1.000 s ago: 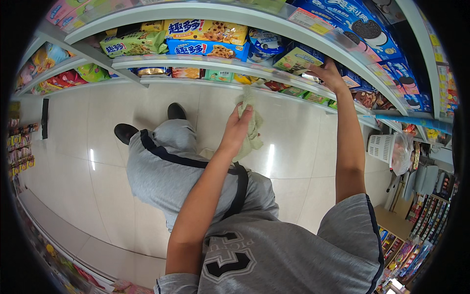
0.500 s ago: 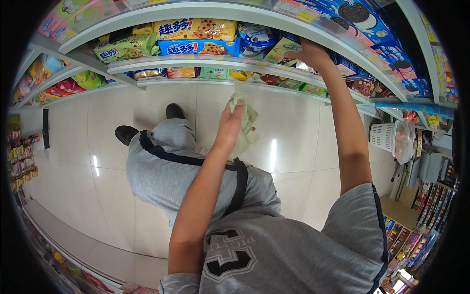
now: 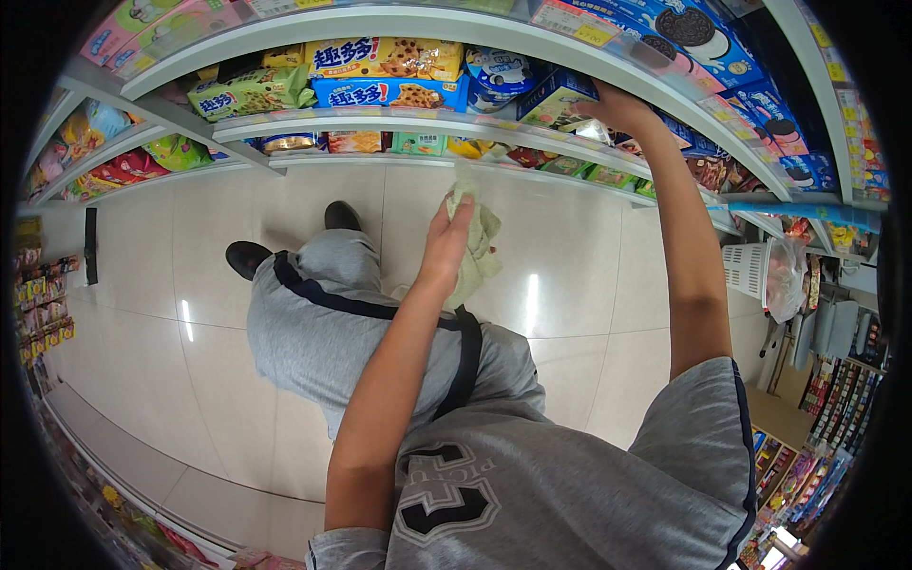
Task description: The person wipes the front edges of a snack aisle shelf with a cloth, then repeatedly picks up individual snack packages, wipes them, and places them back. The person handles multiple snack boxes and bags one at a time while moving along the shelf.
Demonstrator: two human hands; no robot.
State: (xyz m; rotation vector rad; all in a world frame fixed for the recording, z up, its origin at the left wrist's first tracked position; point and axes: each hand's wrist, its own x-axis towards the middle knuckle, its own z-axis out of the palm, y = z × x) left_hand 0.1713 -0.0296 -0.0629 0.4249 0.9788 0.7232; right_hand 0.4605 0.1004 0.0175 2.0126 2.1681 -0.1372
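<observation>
My left hand is closed round a crumpled pale green cloth, held in front of the shelves above the floor. Up at the right, my right hand reaches in under the edge of an upper shelf. It is beside a dark blue and green box that stands among packaged snacks. The fingers are mostly in shadow or out of sight, so whether they grip the box is unclear. Left of that box are a blue round-topped package, a yellow cookie pack and a blue cookie pack.
A green snack pack lies farther left on the shelf. Blue cookie boxes fill the shelf above. At the right are a white plastic basket and a clear bag. Pale floor tiles lie below.
My right hand has shifted slightly right. The dark blue and green box beside it has turned a little and shows more of its dark side. My left hand and the cloth stay nearly still.
</observation>
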